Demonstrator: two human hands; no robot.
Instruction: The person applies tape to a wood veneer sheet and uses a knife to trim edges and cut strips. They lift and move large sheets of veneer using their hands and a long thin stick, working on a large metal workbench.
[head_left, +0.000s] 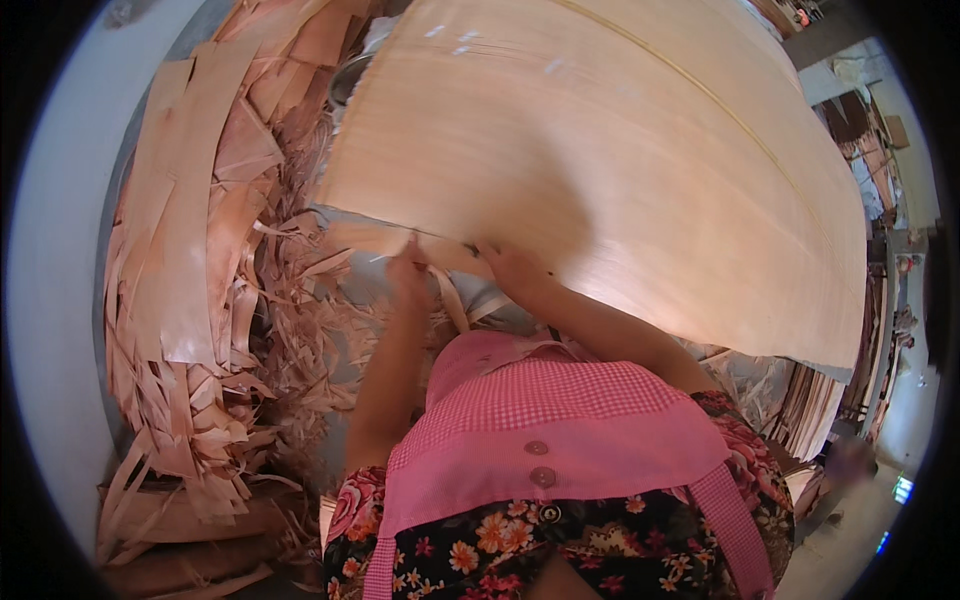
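A wide sheet of pale wood veneer (465, 157) lies before me, its near edge running down to the right. A narrow veneer strip (360, 237) lies along that edge, with a dark gap between the two. My left hand (409, 266) pinches the strip near its middle. Right of it, my right hand (517, 270) is curled at the sheet's edge. A small dark tool (472, 250) shows at its fingertips; most of it is hidden, so its kind is unclear.
Long veneer offcuts (187, 210) are heaped at the left. Torn veneer scraps (307, 322) litter the space beside my left arm. A thin yellowish strip (697, 82) crosses the sheet. Stacked veneer sheets (810, 412) stand at the right, near a blurred person (851, 459).
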